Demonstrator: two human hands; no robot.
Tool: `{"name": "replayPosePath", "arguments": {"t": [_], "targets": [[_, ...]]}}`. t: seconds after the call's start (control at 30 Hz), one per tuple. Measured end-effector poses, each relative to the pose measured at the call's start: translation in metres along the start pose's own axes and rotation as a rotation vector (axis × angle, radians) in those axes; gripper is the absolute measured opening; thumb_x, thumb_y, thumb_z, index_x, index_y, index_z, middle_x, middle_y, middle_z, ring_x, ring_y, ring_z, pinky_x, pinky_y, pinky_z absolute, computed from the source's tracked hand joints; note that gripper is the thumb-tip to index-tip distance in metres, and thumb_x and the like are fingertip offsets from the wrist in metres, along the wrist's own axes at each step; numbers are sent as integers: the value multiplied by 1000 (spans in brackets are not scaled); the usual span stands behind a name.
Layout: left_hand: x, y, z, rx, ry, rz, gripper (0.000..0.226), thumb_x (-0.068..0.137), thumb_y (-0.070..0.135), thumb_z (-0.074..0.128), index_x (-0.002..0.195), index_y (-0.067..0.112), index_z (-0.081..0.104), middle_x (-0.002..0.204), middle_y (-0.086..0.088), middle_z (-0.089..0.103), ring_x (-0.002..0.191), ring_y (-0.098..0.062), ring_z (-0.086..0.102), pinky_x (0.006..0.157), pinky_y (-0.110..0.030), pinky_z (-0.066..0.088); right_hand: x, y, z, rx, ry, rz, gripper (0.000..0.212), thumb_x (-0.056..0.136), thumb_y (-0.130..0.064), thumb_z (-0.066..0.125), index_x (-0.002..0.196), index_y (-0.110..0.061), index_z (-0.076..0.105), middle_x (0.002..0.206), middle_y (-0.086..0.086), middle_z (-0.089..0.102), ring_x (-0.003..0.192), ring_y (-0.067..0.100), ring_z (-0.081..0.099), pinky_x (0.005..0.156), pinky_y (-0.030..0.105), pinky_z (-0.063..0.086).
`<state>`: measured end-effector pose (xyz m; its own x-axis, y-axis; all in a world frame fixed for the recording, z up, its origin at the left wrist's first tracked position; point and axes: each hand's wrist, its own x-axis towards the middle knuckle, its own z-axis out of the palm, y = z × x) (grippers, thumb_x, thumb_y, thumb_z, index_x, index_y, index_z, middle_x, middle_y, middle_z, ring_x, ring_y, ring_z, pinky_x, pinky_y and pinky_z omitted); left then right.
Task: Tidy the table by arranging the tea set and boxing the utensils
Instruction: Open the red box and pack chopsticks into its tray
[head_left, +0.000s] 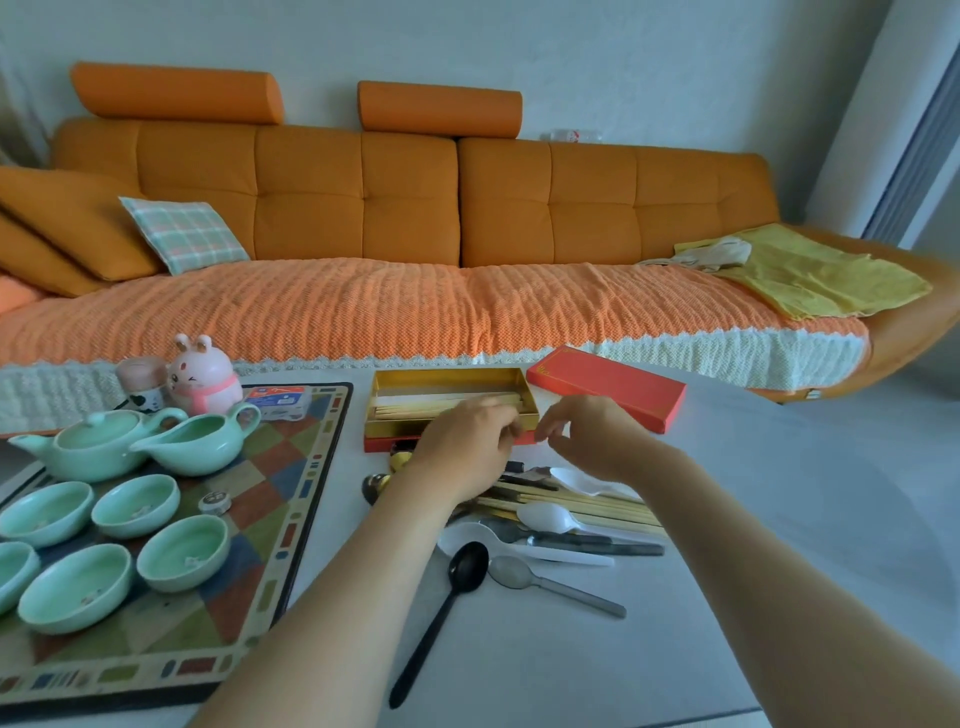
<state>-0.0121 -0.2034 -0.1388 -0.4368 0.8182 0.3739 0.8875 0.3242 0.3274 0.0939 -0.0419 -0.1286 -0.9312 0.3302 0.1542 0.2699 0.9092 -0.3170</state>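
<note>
An open gold-lined box (387, 378) with a red base holds several pale chopsticks (415, 406). Its red lid (613, 387) lies to the right. My left hand (467, 441) hovers at the box's near rim with fingers curled; I cannot see whether it holds anything. My right hand (592, 434) is beside it, fingers loosely curled, nothing visible in it. Below my hands lies a pile of utensils: more chopsticks (587, 506), white plastic spoons (545, 517), a black spoon (462, 571) and a metal spoon (519, 574). A green teapot (93, 449), pitcher (197, 444) and several cups (184, 553) stand on a patterned mat (270, 519).
A pink rabbit figure (202, 376), a small jar (140, 382) and a small blue-and-white packet (280, 401) stand at the mat's far edge. A small round cap (214, 503) lies among the cups. An orange sofa (415, 208) runs behind the white table (727, 519).
</note>
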Motion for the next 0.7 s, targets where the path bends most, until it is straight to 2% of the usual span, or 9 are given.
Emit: {"name": "replayPosePath", "arguments": {"t": [0.07,0.17,0.23,0.37,0.53,0.7], "targets": [[0,9,11,3,-79,21,25,97,22,51,117,26,66,116,6,61,107,-17,55,83,-32,48,-10,12,-1,-20,-80,60,20,91,-20,62,101,-33,74,107,-11,70,90,6,61,84,24,50],[1,17,24,35,-242,20,35,99,30,49,132,33,58,130,3,56,122,-19,46,96,-39,45,-21,27,-7,4,-159,92,18,89,-23,69,104,-31,75,101,-15,69,83,-2,59,73,14,43],[2,20,29,67,-299,12,35,100,30,46,133,34,58,133,3,54,123,-21,43,97,-40,44,-28,32,-11,43,-181,100,16,89,-23,69,102,-29,76,95,-18,66,79,-6,56,68,11,41],[2,25,28,121,-242,-12,30,98,32,48,123,33,65,125,5,58,116,-20,48,92,-41,47,-32,40,-13,106,-191,146,13,89,-25,69,95,-31,78,100,-17,71,89,0,63,85,22,49],[2,23,23,138,-221,-76,24,97,31,50,115,30,66,121,4,58,115,-19,49,92,-40,47,-35,38,-14,107,-191,142,11,85,-27,74,95,-28,78,102,-14,72,92,5,64,84,23,48],[2,24,27,93,-207,-69,33,99,32,47,130,32,58,127,5,57,120,-18,47,94,-37,47,-32,31,-11,-39,-139,156,9,86,-28,72,92,-28,78,102,-10,71,91,13,64,85,34,56]]}}
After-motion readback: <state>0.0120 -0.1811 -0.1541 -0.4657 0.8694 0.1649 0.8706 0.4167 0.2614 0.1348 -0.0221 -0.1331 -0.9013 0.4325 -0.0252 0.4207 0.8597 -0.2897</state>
